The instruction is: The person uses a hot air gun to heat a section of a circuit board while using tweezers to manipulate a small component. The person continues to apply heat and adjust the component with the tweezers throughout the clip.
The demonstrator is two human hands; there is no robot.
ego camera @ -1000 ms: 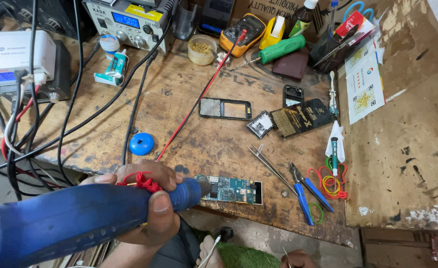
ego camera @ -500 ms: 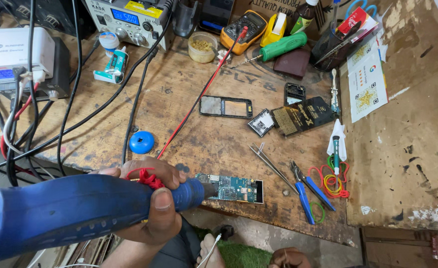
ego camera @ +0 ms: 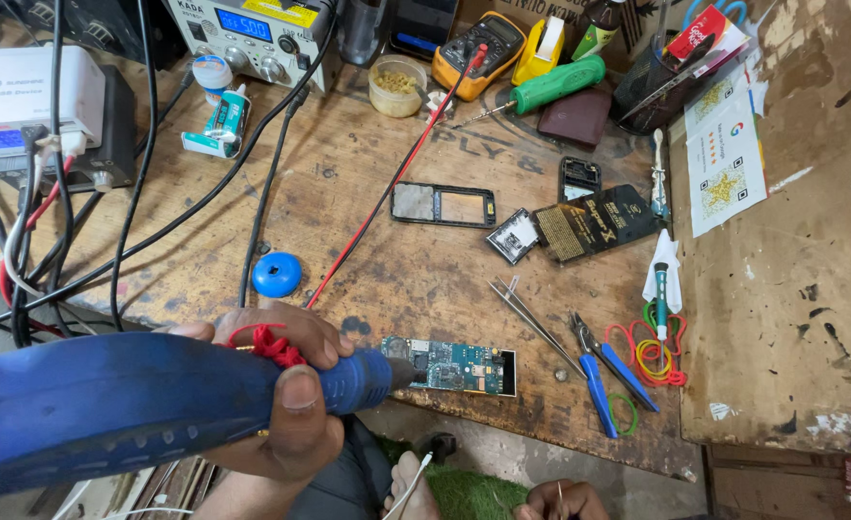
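At the table's point(ego camera: 425, 279) near edge, the left hand point(ego camera: 286, 404) clamped its grip round the blue hot-air gun point(ego camera: 156, 409) — nozzle aimed at the circuit board point(ego camera: 464, 366) — the right hand point(ego camera: 555, 501) barely in view, grip impossible to tell.

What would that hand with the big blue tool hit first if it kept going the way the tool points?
Most likely the circuit board: the left hand aims the blue tool rightward, its nozzle tip already at the board's left edge.

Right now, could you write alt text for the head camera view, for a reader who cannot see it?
A left hand grips a big blue hot-air gun, its nozzle aimed at a small green circuit board at the edge of a worn wooden workbench. Tweezers, blue-handled pliers, rubber bands and a phone frame lie nearby.
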